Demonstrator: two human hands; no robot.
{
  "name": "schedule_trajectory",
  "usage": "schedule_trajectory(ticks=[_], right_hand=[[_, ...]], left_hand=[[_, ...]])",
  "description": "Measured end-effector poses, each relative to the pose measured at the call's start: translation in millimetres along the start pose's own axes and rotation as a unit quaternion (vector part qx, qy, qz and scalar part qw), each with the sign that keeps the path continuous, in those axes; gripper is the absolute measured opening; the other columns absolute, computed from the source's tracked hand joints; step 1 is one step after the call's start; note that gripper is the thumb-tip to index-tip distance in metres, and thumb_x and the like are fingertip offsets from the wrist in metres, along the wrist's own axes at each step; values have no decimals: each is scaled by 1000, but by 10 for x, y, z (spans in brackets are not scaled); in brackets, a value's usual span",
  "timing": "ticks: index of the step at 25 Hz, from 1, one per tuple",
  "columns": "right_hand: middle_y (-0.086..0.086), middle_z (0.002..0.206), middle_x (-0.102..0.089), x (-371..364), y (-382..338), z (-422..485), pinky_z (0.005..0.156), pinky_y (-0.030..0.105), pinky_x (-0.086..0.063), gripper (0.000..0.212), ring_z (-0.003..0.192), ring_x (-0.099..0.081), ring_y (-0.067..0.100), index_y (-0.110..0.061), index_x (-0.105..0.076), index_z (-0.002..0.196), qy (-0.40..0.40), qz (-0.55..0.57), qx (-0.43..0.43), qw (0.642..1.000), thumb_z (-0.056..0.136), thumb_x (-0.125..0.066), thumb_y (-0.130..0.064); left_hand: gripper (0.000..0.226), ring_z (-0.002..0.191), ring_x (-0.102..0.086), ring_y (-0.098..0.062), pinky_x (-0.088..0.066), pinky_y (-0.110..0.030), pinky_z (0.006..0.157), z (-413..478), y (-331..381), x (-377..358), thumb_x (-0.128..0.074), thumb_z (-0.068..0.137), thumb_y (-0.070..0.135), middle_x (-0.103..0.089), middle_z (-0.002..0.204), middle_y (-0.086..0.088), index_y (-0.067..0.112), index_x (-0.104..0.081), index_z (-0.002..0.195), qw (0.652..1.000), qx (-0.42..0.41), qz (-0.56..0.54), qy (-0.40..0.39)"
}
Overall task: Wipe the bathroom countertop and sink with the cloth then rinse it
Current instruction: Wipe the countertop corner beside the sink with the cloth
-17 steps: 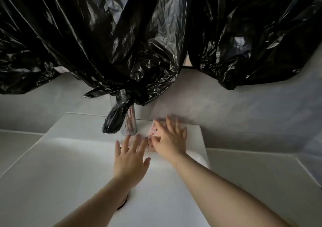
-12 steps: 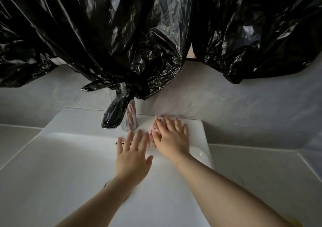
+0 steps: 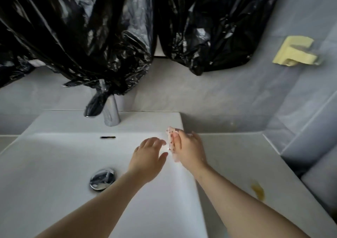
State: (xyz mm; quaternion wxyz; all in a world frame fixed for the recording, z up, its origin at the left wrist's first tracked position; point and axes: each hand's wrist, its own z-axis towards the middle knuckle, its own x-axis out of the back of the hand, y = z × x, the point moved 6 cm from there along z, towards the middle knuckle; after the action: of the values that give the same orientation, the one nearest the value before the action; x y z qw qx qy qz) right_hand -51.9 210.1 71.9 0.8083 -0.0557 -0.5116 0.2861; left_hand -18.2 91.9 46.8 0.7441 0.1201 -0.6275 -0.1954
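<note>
A pink cloth with dark specks [image 3: 171,142] is gripped in my right hand [image 3: 189,151] at the right rim of the white sink [image 3: 54,161]. Most of the cloth is hidden behind the fingers. My left hand [image 3: 148,157] hovers flat inside the basin just left of the cloth, fingers spread and holding nothing. The chrome faucet [image 3: 111,113] stands at the back of the sink, partly wrapped by black plastic. The pale countertop [image 3: 237,157] lies to the right and carries a yellow-brown smear [image 3: 258,192].
Black plastic sheeting [image 3: 109,27] hangs over the wall above the faucet. A chrome drain [image 3: 102,179] sits in the basin floor, with an overflow slot [image 3: 108,137] behind it. A yellow holder [image 3: 295,51] is fixed to the tiled wall on the right.
My right hand has slid with the cloth from the back ledge beside the faucet to the sink's right rim. The left hand followed to the right. The view shifted right, showing drain and countertop.
</note>
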Motion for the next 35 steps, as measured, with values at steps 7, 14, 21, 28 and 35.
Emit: schedule_trajectory(ticks=[7,14,21,28,35], right_hand=[[20,73,-70,633,1309,-572,76,42,-44,51,80,-64,37,-8,-73,93,71,-29,-144,987,88,-29,-35],[18,128,-58,1052,2688,-720,90,41,-37,44,111,-48,40,-8,-62,120,72,-69,-219,971,98,-31,-30],[7,152,-28,286,3577,-899,112,43,-22,58,137,-27,28,-20,-20,149,-202,-102,-139,964,95,-38,-35],[8,158,-13,-77,3783,-614,115,43,-3,58,142,-14,31,-23,-18,150,-197,-182,-235,934,98,-29,-46],[6,160,-2,-1274,1912,-7,116,46,3,58,145,1,31,-26,-9,151,-344,-72,65,934,99,-26,-46]], left_hand=[[28,116,-47,-24,-39,-33,97,146,1200,-511,-51,89,26,-53,124,-1,18,-59,116,996,-32,-76,-23],[45,141,-14,-20,-20,-36,111,127,1554,-1570,-41,94,28,-19,152,0,25,-35,139,989,68,22,-126],[59,128,-42,-36,-35,-53,102,-166,996,-1962,-31,88,44,-47,138,-17,9,-51,131,971,154,165,-83],[61,119,-51,-40,-37,-53,98,-174,958,-2064,-29,86,41,-55,129,-21,4,-56,126,968,164,181,-56],[60,121,-49,-39,-31,-50,102,-168,917,-2117,-29,87,40,-53,132,-20,3,-54,128,968,156,195,-26]])
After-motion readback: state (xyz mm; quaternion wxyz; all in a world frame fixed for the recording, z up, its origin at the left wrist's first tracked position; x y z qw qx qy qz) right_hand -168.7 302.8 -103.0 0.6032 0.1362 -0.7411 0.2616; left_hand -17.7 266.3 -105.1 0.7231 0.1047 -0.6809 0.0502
